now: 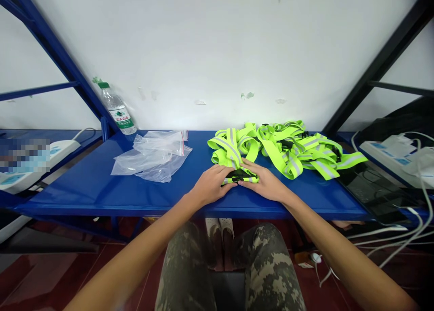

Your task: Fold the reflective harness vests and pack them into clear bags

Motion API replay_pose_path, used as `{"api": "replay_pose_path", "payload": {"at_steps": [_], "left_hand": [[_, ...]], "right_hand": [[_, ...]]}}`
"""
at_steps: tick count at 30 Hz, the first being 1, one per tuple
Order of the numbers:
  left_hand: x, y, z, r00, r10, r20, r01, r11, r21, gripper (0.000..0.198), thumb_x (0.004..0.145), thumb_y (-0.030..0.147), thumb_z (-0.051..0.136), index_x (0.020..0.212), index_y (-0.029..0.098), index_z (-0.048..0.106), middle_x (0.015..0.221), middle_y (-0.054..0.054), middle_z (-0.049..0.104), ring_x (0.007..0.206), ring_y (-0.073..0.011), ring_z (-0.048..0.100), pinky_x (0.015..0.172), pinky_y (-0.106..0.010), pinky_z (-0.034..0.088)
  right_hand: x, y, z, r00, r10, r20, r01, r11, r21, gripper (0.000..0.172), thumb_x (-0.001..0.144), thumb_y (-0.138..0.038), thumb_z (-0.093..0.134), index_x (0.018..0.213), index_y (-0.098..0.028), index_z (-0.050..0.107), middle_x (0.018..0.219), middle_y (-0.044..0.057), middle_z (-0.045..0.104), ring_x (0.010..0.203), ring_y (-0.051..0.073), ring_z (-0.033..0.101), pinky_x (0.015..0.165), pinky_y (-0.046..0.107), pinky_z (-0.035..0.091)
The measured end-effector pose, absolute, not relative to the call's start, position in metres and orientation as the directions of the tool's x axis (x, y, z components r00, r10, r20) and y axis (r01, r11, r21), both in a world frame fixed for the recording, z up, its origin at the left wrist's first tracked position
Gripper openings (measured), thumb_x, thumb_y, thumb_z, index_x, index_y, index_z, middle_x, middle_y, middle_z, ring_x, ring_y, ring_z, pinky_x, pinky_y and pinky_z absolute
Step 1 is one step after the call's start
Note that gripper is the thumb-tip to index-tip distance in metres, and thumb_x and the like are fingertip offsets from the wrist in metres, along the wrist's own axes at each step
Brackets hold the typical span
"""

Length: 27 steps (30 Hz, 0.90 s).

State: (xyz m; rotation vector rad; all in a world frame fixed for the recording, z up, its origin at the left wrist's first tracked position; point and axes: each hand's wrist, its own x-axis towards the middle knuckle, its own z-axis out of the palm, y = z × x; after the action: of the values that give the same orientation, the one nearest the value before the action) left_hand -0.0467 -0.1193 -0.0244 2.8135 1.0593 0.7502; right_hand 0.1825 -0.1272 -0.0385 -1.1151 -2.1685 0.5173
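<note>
- The left hand (214, 183) and right hand (266, 181) are coming in from opposite sides, forearms slanting inward, and are pinching a folded lime reflective strap (251, 179) between thumbs and fingers at the front of the blue desk (101, 186).
- The fingers are covering both ends of the fold; its black buckle (237, 176) is showing only partly.
- Lime strap loops (230, 143) are crowding the space just behind the hands; whether they are joining the held strap is hard to tell.
- A tangled strap pile (301, 153) is lying to the right.
- Clear zip bags (152, 155) are lying to the left, with a green-capped water bottle (118, 110) standing behind them near the wall (203, 53).
- Farther left, pixelation is hiding part of a white power strip (63, 149).
</note>
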Motion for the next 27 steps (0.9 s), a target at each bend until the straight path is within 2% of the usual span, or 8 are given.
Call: {"api": "replay_pose_path", "payload": {"at_steps": [4,7,10,17,19,24,27], "left_hand": [[-0.046,-0.119,-0.026,0.637,0.633,0.44,0.609,-0.763,0.216,0.039,0.095,0.04,0.056,0.124,0.014,0.06,0.12,-0.011,0.07,0.11,-0.026,0.064,0.098,-0.04,0.05],[-0.046,-0.118,-0.028,0.613,0.651,0.449,0.612,-0.75,0.251,0.039,0.095,0.04,0.056,0.123,0.013,0.061,0.119,-0.011,0.07,0.11,-0.0261,0.064,0.099,-0.041,0.05],[-0.045,-0.116,-0.028,0.571,0.687,0.45,0.622,-0.719,0.309,0.039,0.095,0.041,0.056,0.121,0.012,0.063,0.116,-0.012,0.071,0.109,-0.0267,0.064,0.099,-0.042,0.049],[-0.046,-0.111,-0.02,0.477,0.768,0.426,0.595,-0.64,0.487,0.041,0.089,0.048,0.064,0.114,0.017,0.071,0.111,-0.011,0.07,0.105,-0.0243,0.065,0.097,-0.038,0.049],[-0.044,-0.11,-0.018,0.431,0.803,0.411,0.607,-0.596,0.526,0.041,0.088,0.049,0.065,0.115,0.018,0.07,0.113,-0.009,0.072,0.107,-0.0251,0.066,0.098,-0.038,0.048],[-0.038,-0.107,-0.016,0.342,0.878,0.336,0.637,-0.479,0.604,0.045,0.095,0.048,0.052,0.127,0.017,0.059,0.119,-0.009,0.071,0.108,-0.0263,0.067,0.093,-0.037,0.049],[-0.035,-0.104,-0.015,0.335,0.891,0.307,0.639,-0.454,0.62,0.042,0.1,0.047,0.041,0.126,0.016,0.053,0.113,-0.01,0.071,0.103,-0.0258,0.068,0.087,-0.036,0.05]], "right_hand": [[0.182,-0.133,-0.041,-0.387,0.806,0.449,0.689,0.576,-0.44,0.047,0.092,-0.048,0.06,0.128,-0.017,0.065,0.152,0.017,0.041,0.142,0.032,0.04,0.115,0.049,0.039],[0.18,-0.138,-0.04,-0.308,0.775,0.551,0.791,0.531,-0.304,0.048,0.091,-0.048,0.061,0.128,-0.018,0.064,0.139,0.02,0.046,0.129,0.036,0.05,0.104,0.051,0.048],[0.179,-0.142,-0.037,-0.268,0.753,0.6,0.828,0.499,-0.257,0.042,0.095,-0.044,0.054,0.125,-0.015,0.062,0.123,0.02,0.053,0.112,0.032,0.058,0.095,0.048,0.051],[0.182,-0.138,-0.038,-0.315,0.765,0.562,0.738,0.57,-0.361,0.025,0.1,-0.036,0.046,0.111,-0.018,0.059,0.106,0.013,0.065,0.1,0.027,0.063,0.088,0.04,0.051],[0.182,-0.134,-0.037,-0.286,0.78,0.557,0.731,0.553,-0.4,0.026,0.1,-0.038,0.047,0.111,-0.018,0.06,0.107,0.012,0.067,0.1,0.027,0.065,0.088,0.04,0.051],[0.181,-0.123,-0.031,-0.163,0.869,0.468,0.726,0.427,-0.539,0.043,0.098,-0.044,0.047,0.131,-0.019,0.056,0.108,0.011,0.072,0.094,0.027,0.068,0.086,0.04,0.053],[0.181,-0.12,-0.03,-0.154,0.87,0.468,0.665,0.441,-0.602,0.042,0.098,-0.044,0.046,0.128,-0.02,0.063,0.117,0.01,0.071,0.101,0.026,0.068,0.093,0.04,0.052]]}}
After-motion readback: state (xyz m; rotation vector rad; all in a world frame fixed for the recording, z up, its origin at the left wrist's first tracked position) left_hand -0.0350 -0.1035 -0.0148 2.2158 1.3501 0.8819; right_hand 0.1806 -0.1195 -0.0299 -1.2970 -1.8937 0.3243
